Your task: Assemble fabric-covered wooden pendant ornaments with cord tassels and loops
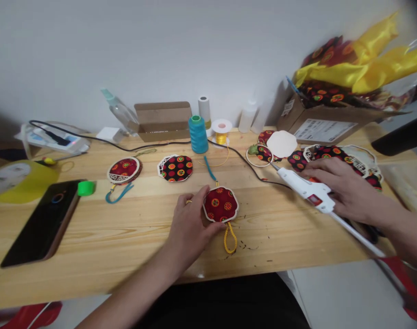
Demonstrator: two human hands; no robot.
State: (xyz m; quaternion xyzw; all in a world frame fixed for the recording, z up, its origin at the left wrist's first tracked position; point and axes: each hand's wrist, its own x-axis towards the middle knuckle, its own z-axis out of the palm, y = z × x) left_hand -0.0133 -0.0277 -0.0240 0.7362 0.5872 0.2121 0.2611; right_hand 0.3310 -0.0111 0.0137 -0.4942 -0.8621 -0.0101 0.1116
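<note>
Left hand (190, 221) pinches a red flowered ornament (222, 204), yellow loop (230, 252) at six o'clock; at three o'clock, right hand (348, 187) grips a glue gun (295, 185), its handle hidden.

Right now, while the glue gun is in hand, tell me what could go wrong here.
The glue gun in the right hand has its nozzle near the wooden ring; if hot, it might drip there. The black cord passes close to the turquoise thread cone, so a tug could topple it. The left hand grips the framed fabric pendant by its edge, so glue applied there might burn fingers.
</note>
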